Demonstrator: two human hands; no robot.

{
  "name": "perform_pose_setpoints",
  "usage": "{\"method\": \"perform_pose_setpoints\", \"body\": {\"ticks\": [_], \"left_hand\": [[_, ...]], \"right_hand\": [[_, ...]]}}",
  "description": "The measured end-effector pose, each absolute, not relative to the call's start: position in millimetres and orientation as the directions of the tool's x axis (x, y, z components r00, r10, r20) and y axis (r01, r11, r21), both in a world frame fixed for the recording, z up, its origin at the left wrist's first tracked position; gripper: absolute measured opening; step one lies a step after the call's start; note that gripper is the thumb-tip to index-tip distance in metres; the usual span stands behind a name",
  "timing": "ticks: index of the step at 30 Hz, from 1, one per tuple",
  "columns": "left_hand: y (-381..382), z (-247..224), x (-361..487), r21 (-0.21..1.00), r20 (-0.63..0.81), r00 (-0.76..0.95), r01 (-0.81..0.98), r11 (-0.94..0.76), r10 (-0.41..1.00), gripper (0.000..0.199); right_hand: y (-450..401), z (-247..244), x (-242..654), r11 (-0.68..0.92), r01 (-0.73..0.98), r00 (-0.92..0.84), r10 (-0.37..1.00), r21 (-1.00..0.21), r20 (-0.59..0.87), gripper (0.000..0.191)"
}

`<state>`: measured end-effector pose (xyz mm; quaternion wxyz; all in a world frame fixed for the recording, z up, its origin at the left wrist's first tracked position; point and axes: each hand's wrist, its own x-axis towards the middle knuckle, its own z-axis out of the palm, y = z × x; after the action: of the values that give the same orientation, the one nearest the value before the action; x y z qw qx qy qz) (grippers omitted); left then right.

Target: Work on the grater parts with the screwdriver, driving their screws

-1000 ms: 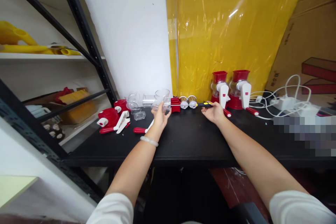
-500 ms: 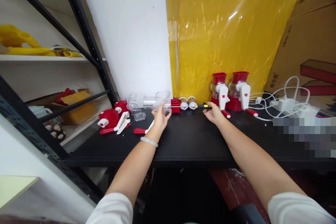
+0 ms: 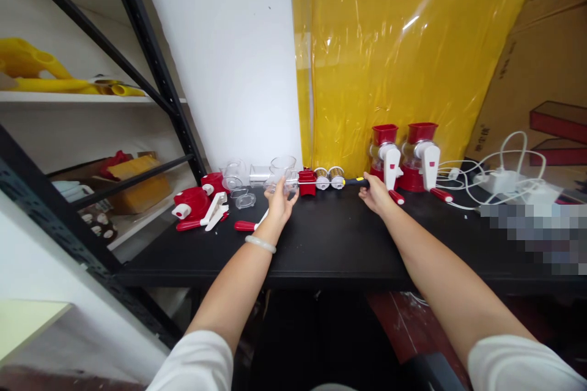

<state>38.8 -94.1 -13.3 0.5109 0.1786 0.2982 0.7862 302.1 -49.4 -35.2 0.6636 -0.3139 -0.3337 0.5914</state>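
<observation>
My left hand (image 3: 280, 201) is closed round a clear plastic grater housing (image 3: 283, 166) with a round flared opening on top. My right hand (image 3: 376, 194) grips the end of a screwdriver (image 3: 353, 182) with a black and yellow handle. Its long shaft runs level to the left, and the tip meets the housing by my left fingers; the exact contact is hidden. Behind the shaft are a red hopper part (image 3: 307, 182) and two metal grater drums (image 3: 336, 177). A red-handled crank (image 3: 247, 225) lies just left of my left wrist.
Red bases (image 3: 192, 203), a white crank arm (image 3: 216, 212) and clear parts (image 3: 245, 200) lie at the left of the black table (image 3: 330, 250). Two assembled red-and-white graters (image 3: 422, 159) stand at right, beside white cables and a power strip (image 3: 499, 181). A black shelf frame (image 3: 151, 67) borders the left.
The screwdriver handle and my right hand have shifted slightly right. My left hand keeps its hold on the clear housing. The whole view has moved a little.
</observation>
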Motion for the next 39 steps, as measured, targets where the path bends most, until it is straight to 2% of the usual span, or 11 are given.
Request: {"method": "perform_pose_setpoints", "body": {"ticks": [5,11,19,25,29,34,39], "left_hand": [[-96,-15,42,0.673,0.025,-0.382,-0.676,-0.298,0.924,0.056],[-91,-17,38,0.659,0.026,-0.406,-0.680,-0.320,0.914,0.057],[-96,-15,41,0.668,0.029,-0.396,-0.675,-0.312,0.918,0.056],[-95,-15,41,0.670,0.020,-0.401,-0.674,-0.310,0.916,0.053],[-95,-14,41,0.669,0.010,-0.409,-0.675,-0.310,0.913,0.049],[-96,-14,41,0.671,0.012,-0.401,-0.676,-0.305,0.916,0.050],[-95,-13,39,0.668,0.011,-0.408,-0.676,-0.311,0.913,0.049]], "right_hand": [[-56,-29,307,0.077,-0.612,0.021,0.996,-0.787,0.081,0.020],[-48,-42,302,0.078,-0.551,0.074,0.996,-0.831,0.044,0.036],[-47,-38,304,0.084,-0.548,0.057,0.996,-0.832,0.063,0.015],[-42,-48,304,0.108,-0.448,0.118,0.991,-0.887,0.061,0.037],[-40,-48,306,0.154,-0.438,0.152,0.984,-0.886,0.096,0.027],[-43,-39,309,0.147,-0.485,0.090,0.989,-0.862,0.118,0.013],[-40,-46,309,0.113,-0.439,0.091,0.993,-0.891,0.081,0.035]]}}
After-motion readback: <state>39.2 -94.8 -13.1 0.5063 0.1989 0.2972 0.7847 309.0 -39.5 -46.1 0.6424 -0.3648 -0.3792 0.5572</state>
